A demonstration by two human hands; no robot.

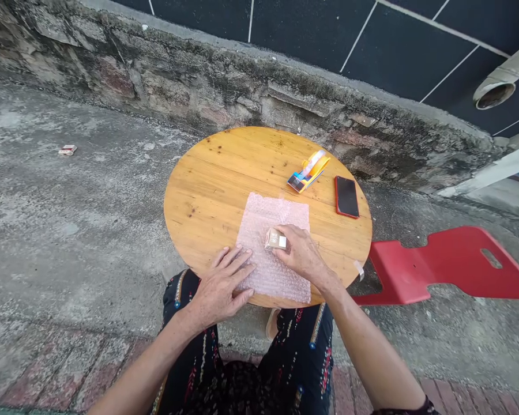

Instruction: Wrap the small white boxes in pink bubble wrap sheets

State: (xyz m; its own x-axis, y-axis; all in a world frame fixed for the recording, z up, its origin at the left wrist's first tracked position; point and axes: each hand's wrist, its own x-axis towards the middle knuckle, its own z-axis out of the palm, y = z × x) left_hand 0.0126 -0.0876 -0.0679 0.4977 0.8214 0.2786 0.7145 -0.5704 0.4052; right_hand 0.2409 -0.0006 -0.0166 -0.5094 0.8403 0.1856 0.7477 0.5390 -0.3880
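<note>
A sheet of pink bubble wrap (271,230) lies on the near half of a round wooden table (207,190). My left hand (222,285) rests flat, fingers spread, on the sheet's near left corner and the table edge. My right hand (300,251) is closed around a small beige box (275,238) that sits on the middle of the sheet.
A yellow tape dispenser (308,172) and a phone in a red case (346,196) lie on the far right of the table. A red plastic chair (441,265) stands to the right. Behind the table runs a rough stone curb (225,86). A small packet (67,150) lies on the concrete at left.
</note>
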